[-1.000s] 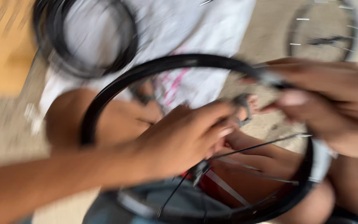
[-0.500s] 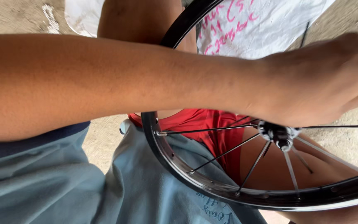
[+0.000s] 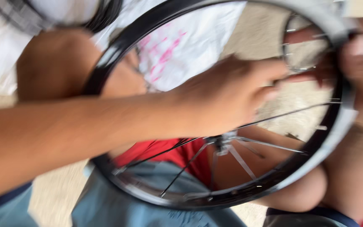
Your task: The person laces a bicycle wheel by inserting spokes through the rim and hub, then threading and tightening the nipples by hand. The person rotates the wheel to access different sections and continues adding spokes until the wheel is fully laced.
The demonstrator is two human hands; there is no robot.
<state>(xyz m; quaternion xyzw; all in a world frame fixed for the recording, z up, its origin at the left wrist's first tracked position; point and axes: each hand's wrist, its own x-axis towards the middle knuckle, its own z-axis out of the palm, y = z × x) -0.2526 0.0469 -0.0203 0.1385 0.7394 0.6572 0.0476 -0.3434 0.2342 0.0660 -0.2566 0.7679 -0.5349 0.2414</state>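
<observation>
The black spoked metal bicycle wheel rim [image 3: 316,147] stands tilted across the person's lap, its upper right arc pinched in the right hand [image 3: 360,59], while the left hand [image 3: 227,94], fingers curled, reaches across the spokes toward that same spot.

Makeshift outdoor bicycle-repair spot: bare concrete ground [image 3: 286,101], spoked wheel [image 3: 232,185], loose tyre [image 3: 106,14].
</observation>
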